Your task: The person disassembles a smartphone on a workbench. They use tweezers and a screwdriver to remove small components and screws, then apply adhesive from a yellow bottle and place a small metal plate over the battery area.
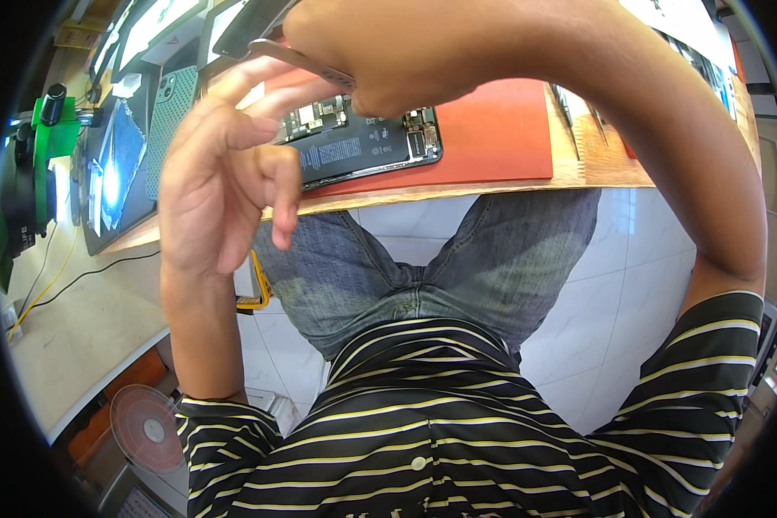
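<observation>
The right hand point(388, 60) pinches a thin metal tool point(306, 62) just above the opened phone point(367, 142), its long axis pointing left toward the left hand's point(220, 186) loosely curled, empty fingers point(276, 194).

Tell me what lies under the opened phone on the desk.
The opened phone lies on an orange mat, which rests on the wooden desk. The right hand and left hand cover the phone's upper and left parts, so the mat beneath those is hidden.
</observation>
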{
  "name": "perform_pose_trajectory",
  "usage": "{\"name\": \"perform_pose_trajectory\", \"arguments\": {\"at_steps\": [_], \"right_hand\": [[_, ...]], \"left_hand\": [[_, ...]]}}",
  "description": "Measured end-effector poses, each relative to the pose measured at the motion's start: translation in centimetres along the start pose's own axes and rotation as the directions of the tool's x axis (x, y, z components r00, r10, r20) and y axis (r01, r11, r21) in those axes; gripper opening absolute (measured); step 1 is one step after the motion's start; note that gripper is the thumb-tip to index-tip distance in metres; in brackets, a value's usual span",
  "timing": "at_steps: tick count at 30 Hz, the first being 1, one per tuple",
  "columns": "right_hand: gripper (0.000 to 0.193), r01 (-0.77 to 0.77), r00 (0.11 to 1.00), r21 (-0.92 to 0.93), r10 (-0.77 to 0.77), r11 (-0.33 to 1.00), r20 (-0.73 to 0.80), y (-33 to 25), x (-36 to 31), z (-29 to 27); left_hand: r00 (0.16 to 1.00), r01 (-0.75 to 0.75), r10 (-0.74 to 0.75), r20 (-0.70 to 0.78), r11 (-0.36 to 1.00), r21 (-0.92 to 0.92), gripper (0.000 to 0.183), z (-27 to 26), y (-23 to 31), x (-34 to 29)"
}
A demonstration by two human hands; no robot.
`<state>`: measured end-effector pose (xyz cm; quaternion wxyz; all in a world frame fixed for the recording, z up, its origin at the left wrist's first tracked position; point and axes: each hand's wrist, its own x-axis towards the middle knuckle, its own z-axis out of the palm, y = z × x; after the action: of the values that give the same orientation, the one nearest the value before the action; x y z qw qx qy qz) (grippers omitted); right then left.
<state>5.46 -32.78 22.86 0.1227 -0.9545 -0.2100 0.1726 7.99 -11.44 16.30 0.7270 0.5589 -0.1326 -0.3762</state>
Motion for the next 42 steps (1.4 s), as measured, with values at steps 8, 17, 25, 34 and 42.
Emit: {"name": "perform_pose_trajectory", "arguments": {"at_steps": [8, 17, 25, 34, 42], "right_hand": [[0.022, 0.093, 0.995, 0.075, -0.091, 0.993, -0.039, 0.6, -0.8, 0.5], [0.023, 0.115, 0.982, 0.158, -0.088, 0.981, -0.17, 1.0, -3.2, 1.2], [0.027, 0.052, 0.991, 0.205, -0.076, 0.977, 0.112, 1.0, -2.6, -2.3], [0.026, 0.052, 0.998, 0.117, -0.057, 0.992, 0.042, 1.1, -2.7, -1.1], [0.033, -0.179, 0.981, 0.274, 0.191, 0.945, -0.018, 2.6, -2.2, -1.4]], "left_hand": [[0.956, 0.271, -0.204, 0.209, 0.886, -0.377, 0.063, 0.6, -1.7, 1.2], [0.97, 0.229, -0.176, 0.165, 0.886, -0.403, 0.06, 1.8, -2.2, 0.9], [0.999, 0.045, -0.043, -0.024, 0.992, 0.12, 0.057, 4.0, -2.9, 0.3], [0.985, -0.075, 0.168, -0.04, 0.621, 0.78, 0.043, 4.6, -4.5, -0.1], [0.854, -0.343, 0.453, 0.255, 0.123, 0.931, 0.03, 4.5, -6.4, -0.5]]}}
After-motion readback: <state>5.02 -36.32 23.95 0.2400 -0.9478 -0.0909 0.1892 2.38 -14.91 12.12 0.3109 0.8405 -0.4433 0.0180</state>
